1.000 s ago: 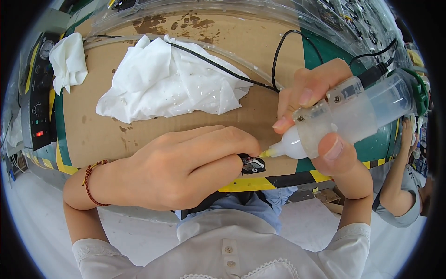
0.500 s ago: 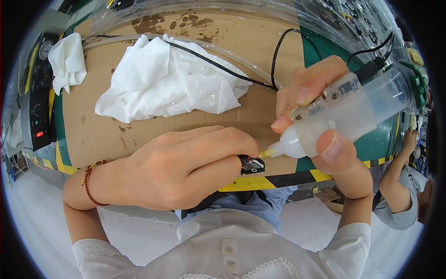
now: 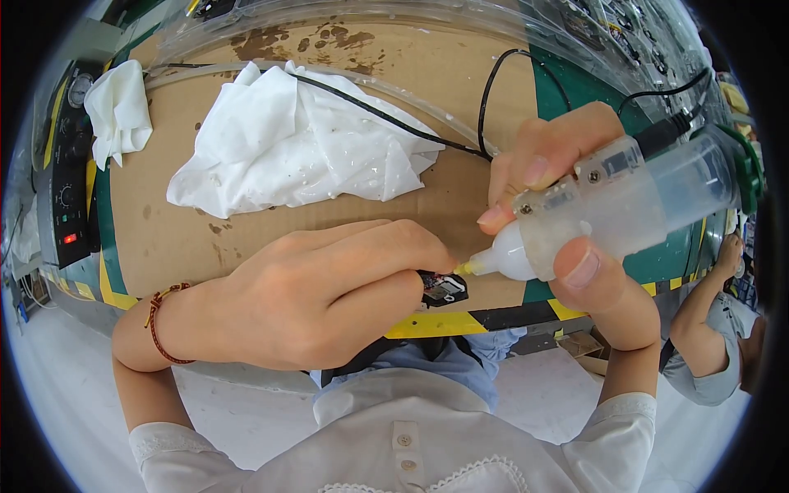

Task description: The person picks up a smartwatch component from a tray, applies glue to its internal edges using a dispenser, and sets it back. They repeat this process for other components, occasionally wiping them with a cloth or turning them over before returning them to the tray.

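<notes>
Between the thumb and fingers of my left hand (image 3: pixel 329 292) is a small black electronic part (image 3: pixel 444 289) with a silvery face, partly hidden by the fingers. My right hand (image 3: pixel 575 181) is wrapped round a translucent glue-dispensing syringe (image 3: pixel 604 214) in a clear holder, tilted down to the left. Its yellow tip (image 3: pixel 467 268) is at the upper edge of the black part; whether they touch I cannot tell. A black cable (image 3: pixel 657 135) joins the holder, and a green cap (image 3: pixel 746 168) closes the syringe's far end.
Cardboard (image 3: pixel 460 90) covers the bench, with a crumpled white cloth (image 3: pixel 304 148) beyond my left hand. Another white cloth (image 3: pixel 119 111) hangs by a black control box (image 3: pixel 70 181) at left. Clear plastic trays (image 3: pixel 608 41) line the back. A co-worker's arm (image 3: pixel 699 304) shows at far right.
The syringe's rear end has swung slightly down and right. Its tip and the black part have shifted a little left and up; both hands keep their hold.
</notes>
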`<control>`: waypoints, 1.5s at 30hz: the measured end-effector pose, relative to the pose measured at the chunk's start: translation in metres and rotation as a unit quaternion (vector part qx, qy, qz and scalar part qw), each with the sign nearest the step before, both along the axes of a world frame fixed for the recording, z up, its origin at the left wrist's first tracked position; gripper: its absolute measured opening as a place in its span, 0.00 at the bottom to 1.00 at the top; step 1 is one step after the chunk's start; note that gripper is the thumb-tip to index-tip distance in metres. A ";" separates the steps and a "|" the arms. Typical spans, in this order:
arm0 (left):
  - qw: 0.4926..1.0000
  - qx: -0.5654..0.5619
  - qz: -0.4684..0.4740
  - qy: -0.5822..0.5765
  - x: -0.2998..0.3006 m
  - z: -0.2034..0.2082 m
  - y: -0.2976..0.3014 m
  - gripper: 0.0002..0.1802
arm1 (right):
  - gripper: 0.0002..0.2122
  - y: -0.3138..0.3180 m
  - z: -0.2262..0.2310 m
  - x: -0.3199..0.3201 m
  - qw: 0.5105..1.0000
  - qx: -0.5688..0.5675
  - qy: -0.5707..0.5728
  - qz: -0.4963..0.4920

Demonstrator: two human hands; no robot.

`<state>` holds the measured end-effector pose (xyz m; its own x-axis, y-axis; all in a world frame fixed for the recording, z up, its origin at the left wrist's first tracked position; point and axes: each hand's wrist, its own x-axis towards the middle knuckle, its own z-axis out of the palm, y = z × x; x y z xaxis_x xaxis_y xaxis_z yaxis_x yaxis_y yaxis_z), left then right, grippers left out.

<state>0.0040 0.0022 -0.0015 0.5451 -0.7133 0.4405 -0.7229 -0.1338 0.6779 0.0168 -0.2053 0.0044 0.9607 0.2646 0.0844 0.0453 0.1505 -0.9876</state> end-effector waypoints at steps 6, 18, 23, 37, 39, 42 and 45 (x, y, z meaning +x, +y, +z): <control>1.000 0.000 -0.004 0.009 0.002 0.000 0.000 0.11 | 0.26 0.002 0.010 -0.005 0.999 -0.015 0.035 -0.006; 0.999 0.011 -0.007 0.047 0.000 0.003 0.001 0.11 | 0.25 -0.010 -0.001 -0.001 0.989 -0.037 -0.118 0.078; 0.997 0.012 -0.008 0.070 -0.001 0.003 0.001 0.12 | 0.23 -0.010 0.000 0.000 0.977 -0.043 -0.183 0.095; 0.998 0.017 -0.010 0.054 0.000 0.004 0.001 0.12 | 0.23 -0.012 -0.003 0.003 0.979 -0.063 -0.173 0.090; 0.999 0.013 -0.012 0.047 0.000 0.003 0.002 0.12 | 0.23 -0.015 -0.003 0.005 0.975 -0.078 -0.185 0.091; 0.999 0.006 -0.012 0.035 0.001 0.001 0.002 0.11 | 0.23 -0.014 -0.002 0.006 0.974 -0.085 -0.177 0.116; 1.000 0.001 -0.009 0.027 0.001 0.001 0.001 0.11 | 0.24 -0.011 -0.003 0.004 0.981 -0.052 -0.161 0.091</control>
